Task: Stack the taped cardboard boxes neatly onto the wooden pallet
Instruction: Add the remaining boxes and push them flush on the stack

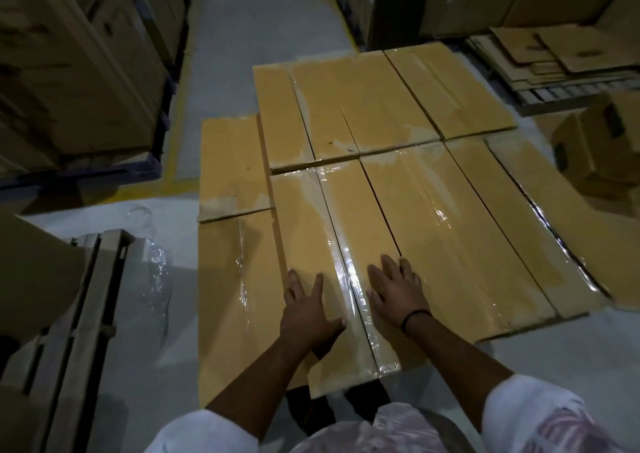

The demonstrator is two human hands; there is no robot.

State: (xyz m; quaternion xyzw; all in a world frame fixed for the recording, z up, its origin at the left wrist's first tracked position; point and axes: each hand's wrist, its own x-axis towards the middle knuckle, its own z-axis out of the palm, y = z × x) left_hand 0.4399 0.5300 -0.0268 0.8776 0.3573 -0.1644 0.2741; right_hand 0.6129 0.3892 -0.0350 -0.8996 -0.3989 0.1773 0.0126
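Left hand (308,310) and right hand (398,290), fingers spread, press flat on the nearest taped box (332,244), either side of its tape seam.

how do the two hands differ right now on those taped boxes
The right hand has a black band at its wrist; the left hand has a bare wrist. The left hand lies left of the shiny taped seam, the right hand right of it. The right hand reaches a little farther up the boxes than the left hand. Shared: both lie flat, palms down, fingers straight, on the taped boxes.
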